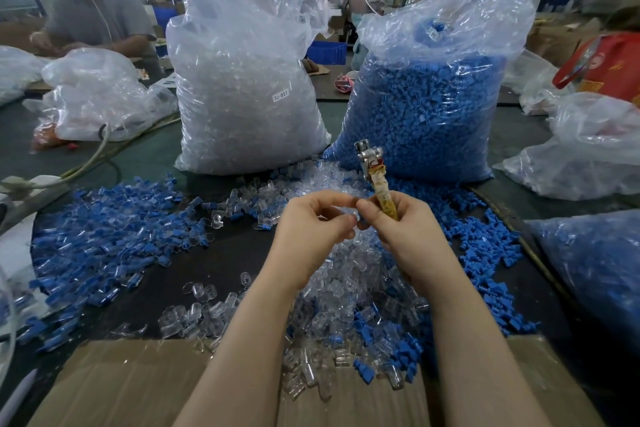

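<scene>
Small clear plastic piece (349, 217) dead centre, pinched in left hand (311, 230) fingertips. Right hand (403, 230) meets it, thumb tips touching, fingers wrapped round tape-wrapped metal-headed tool (375, 177), head pointing 12 o'clock. Loose clear plastic pile (346, 291) beneath. Scattered blue plastic parts (104, 236) at 9. Clear-parts bag (242, 97) at 11, blue-parts bag (426, 114) at 1. Brown cardboard flap (121, 385) at 6.

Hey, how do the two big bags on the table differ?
The left bag holds clear parts; the right bag holds blue parts. The left bag bears a white label, the right bag shows none. Both are clear plastic, upright and open-topped.
</scene>
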Tool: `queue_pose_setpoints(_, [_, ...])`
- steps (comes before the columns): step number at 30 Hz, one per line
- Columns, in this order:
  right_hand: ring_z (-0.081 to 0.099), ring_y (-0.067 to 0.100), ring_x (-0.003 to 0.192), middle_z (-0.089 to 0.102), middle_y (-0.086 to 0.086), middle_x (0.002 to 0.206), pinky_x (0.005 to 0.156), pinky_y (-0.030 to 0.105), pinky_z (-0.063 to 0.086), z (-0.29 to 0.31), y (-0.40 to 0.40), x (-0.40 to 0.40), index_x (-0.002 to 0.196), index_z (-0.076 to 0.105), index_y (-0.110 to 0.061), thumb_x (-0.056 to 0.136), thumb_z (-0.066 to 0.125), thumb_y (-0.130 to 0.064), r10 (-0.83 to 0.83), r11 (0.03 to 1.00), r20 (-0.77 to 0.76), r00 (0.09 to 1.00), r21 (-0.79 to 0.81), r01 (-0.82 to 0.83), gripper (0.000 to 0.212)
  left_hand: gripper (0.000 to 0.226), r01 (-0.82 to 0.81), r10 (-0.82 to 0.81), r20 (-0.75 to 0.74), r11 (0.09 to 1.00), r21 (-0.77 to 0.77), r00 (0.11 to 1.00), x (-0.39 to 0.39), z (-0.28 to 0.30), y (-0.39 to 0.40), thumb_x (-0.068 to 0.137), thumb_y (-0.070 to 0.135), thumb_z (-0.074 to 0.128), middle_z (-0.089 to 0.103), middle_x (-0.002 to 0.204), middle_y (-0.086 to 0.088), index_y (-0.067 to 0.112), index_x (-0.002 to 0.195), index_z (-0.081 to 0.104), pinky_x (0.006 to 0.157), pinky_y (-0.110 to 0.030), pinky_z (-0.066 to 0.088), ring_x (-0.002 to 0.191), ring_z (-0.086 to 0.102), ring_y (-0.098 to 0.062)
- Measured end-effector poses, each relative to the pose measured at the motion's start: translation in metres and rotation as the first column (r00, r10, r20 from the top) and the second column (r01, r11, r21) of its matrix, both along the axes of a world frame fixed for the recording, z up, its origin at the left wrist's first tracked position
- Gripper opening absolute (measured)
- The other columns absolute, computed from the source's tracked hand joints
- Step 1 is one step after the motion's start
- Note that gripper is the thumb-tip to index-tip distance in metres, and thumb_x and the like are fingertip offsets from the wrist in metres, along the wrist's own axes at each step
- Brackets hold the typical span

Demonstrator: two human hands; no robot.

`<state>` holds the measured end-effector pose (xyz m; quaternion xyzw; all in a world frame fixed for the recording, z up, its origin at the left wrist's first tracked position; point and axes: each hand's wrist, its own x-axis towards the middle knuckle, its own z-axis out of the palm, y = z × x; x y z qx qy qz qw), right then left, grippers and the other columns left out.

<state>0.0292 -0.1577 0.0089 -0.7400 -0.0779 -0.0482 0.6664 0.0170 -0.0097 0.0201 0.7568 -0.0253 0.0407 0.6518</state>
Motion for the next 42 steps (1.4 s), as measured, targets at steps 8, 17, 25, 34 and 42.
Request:
queue_pose_setpoints(8, [0.042, -0.002, 0.045, 0.048, -0.014, 0.051, 0.046, 0.01, 0.035, -0.003, 0.0, 0.003, 0.086, 0.06, 0.002, 0.092, 0.067, -0.026, -0.005, 1.0, 0.007, 1.0, -0.014, 0.005, 0.03, 0.012, 0.102, -0.105, -0.092, 0.994, -0.04, 0.99, 0.0, 0.001, 0.005, 0.081, 0.008, 0.077, 0.075, 0.077, -0.007, 0.013, 0.092, 0.075, 0.075, -0.033, 0.058, 0.066, 0.067, -0.013])
queue_pose_setpoints(17, [0.066, 0.007, 0.072, 0.072, -0.002, 0.075, 0.063, 0.014, 0.05, 0.001, 0.002, 0.0, 0.084, 0.068, -0.017, 0.09, 0.069, -0.024, 0.024, 0.99, 0.022, 0.999, -0.141, -0.02, 0.01, 0.007, -0.044, 0.04, -0.082, 0.998, -0.053, 0.996, 0.002, 0.001, 0.007, 0.083, 0.012, 0.077, 0.068, 0.067, -0.005, 0.009, 0.089, 0.073, 0.055, -0.018, 0.05, 0.056, 0.061, -0.009])
queue_pose_setpoints(25, [0.053, -0.001, 0.055, 0.069, -0.002, 0.07, 0.052, 0.014, 0.042, -0.003, 0.005, 0.002, 0.079, 0.068, -0.018, 0.092, 0.066, -0.028, -0.059, 0.988, 0.004, 0.998, -0.141, 0.059, 0.017, 0.009, -0.125, 0.124, 0.017, 0.978, 0.164, 0.992, 0.003, -0.001, 0.009, 0.078, 0.024, 0.081, 0.07, 0.067, 0.0, 0.028, 0.075, 0.073, 0.074, -0.04, 0.057, 0.065, 0.065, -0.013])
queue_pose_setpoints(34, [0.033, 0.004, 0.049, 0.042, -0.009, 0.054, 0.047, 0.016, 0.03, -0.002, 0.008, 0.0, 0.076, 0.058, -0.011, 0.091, 0.066, -0.017, -0.125, 0.986, 0.177, 0.976, -0.086, 0.141, 0.018, 0.016, -0.114, 0.111, -0.034, 0.988, -0.1, 0.993, 0.002, 0.004, 0.004, 0.088, 0.007, 0.07, 0.072, 0.072, -0.001, 0.015, 0.101, 0.066, 0.072, -0.027, 0.058, 0.071, 0.073, -0.014])
queue_pose_setpoints(42, [0.035, 0.005, 0.051, 0.044, -0.01, 0.055, 0.048, 0.018, 0.031, -0.002, 0.011, -0.001, 0.078, 0.057, -0.01, 0.092, 0.066, -0.015, -0.136, 0.984, 0.292, 0.947, -0.074, 0.164, 0.017, 0.014, -0.111, 0.075, -0.119, 0.935, -0.338, 0.99, 0.0, 0.008, -0.003, 0.083, -0.002, 0.072, 0.076, 0.08, -0.012, 0.004, 0.093, 0.065, 0.071, -0.028, 0.06, 0.075, 0.074, -0.019])
